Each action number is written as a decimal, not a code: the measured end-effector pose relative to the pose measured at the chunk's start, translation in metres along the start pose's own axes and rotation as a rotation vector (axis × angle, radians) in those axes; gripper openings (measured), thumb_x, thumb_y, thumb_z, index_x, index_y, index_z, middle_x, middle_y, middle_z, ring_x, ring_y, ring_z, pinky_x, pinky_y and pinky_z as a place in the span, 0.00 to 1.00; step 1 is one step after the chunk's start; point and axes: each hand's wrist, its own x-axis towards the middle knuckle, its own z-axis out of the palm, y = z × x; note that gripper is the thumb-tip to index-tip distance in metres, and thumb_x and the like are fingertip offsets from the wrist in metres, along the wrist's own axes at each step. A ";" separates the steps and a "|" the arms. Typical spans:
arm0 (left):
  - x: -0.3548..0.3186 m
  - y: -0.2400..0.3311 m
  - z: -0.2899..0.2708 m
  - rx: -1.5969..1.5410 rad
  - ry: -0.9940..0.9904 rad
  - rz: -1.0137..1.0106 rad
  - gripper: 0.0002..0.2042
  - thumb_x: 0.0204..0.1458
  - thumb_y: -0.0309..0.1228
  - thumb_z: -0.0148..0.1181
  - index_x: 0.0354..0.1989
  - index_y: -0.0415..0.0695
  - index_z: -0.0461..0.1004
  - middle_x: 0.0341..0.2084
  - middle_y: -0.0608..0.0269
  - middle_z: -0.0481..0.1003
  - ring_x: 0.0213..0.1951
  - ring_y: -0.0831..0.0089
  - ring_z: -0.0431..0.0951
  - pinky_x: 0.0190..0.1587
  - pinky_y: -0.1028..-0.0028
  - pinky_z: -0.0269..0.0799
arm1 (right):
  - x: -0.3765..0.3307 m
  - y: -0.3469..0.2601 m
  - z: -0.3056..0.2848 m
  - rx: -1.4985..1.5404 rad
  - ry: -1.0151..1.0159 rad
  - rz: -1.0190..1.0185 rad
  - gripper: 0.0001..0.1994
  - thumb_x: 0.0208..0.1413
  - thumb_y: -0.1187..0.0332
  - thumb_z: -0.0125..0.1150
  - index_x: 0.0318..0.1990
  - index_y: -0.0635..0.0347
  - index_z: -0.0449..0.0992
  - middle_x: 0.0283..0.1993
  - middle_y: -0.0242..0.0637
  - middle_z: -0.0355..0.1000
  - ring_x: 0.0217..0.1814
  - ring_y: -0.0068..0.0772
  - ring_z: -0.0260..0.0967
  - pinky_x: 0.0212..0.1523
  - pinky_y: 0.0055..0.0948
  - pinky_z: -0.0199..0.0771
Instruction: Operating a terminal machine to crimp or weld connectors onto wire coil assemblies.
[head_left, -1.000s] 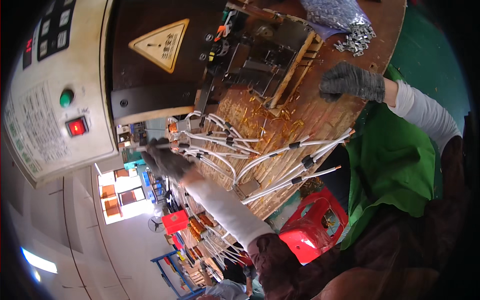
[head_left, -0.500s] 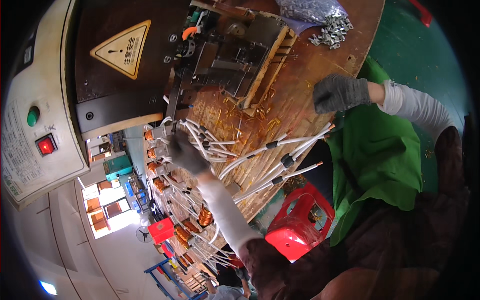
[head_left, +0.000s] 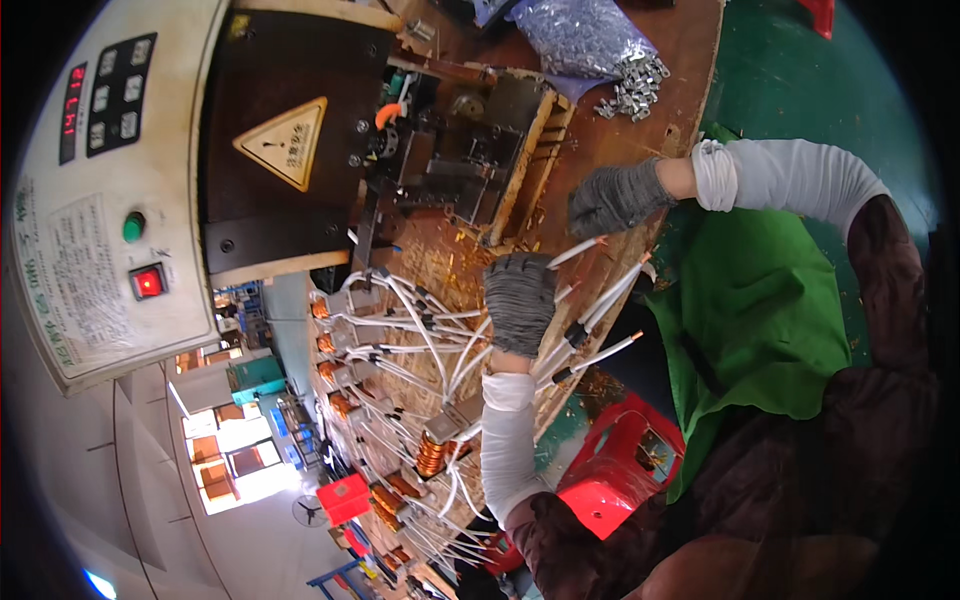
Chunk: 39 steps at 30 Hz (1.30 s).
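My left hand (head_left: 519, 308), in a grey knit glove, is closed around a white insulated wire (head_left: 578, 252). The wire's stripped copper end sticks out toward my right hand. More white wires (head_left: 606, 298) with black sleeves and bare copper tips run past beneath it. My right hand (head_left: 618, 197), gloved the same way, is curled close to that wire end, apart from it; whatever its fingers hold is hidden. Beside both hands stands the dark metal tooling (head_left: 455, 160) of a press. Copper coils (head_left: 430, 456) with white leads lie along the wooden bench (head_left: 640, 150).
Loose metal terminals (head_left: 637, 88) spill from a clear plastic bag (head_left: 575, 38) on the bench. A cream machine housing (head_left: 180, 330) with a lit red switch (head_left: 148, 282) stands left. A red plastic stool (head_left: 605, 490) is below the bench; green cloth (head_left: 755, 300) covers my lap.
My left hand has moved right, away from the wires by the press, and now grips a wire near its end. My right hand has come left toward it. The view has shifted.
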 end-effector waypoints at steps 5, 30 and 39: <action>0.006 -0.007 -0.010 -0.040 -0.007 -0.076 0.09 0.48 0.28 0.54 0.38 0.44 0.74 0.31 0.54 0.74 0.35 0.56 0.73 0.41 0.61 0.67 | 0.020 0.001 -0.007 0.454 -0.259 0.115 0.12 0.54 0.60 0.53 0.35 0.59 0.77 0.31 0.35 0.74 0.33 0.30 0.71 0.34 0.31 0.71; 0.032 0.005 -0.004 -0.517 -0.017 -0.083 0.11 0.48 0.19 0.50 0.40 0.39 0.75 0.30 0.52 0.75 0.32 0.61 0.76 0.37 0.70 0.70 | 0.001 -0.039 -0.003 -0.920 0.169 -0.112 0.09 0.41 0.63 0.57 0.22 0.60 0.77 0.28 0.40 0.72 0.33 0.39 0.72 0.30 0.39 0.71; 0.026 0.016 0.008 -0.554 -0.116 -0.126 0.13 0.46 0.17 0.50 0.39 0.41 0.76 0.29 0.52 0.75 0.32 0.62 0.77 0.36 0.71 0.70 | -0.012 -0.025 -0.006 -0.128 -0.270 0.259 0.13 0.52 0.64 0.52 0.24 0.61 0.77 0.24 0.43 0.74 0.26 0.48 0.70 0.28 0.37 0.71</action>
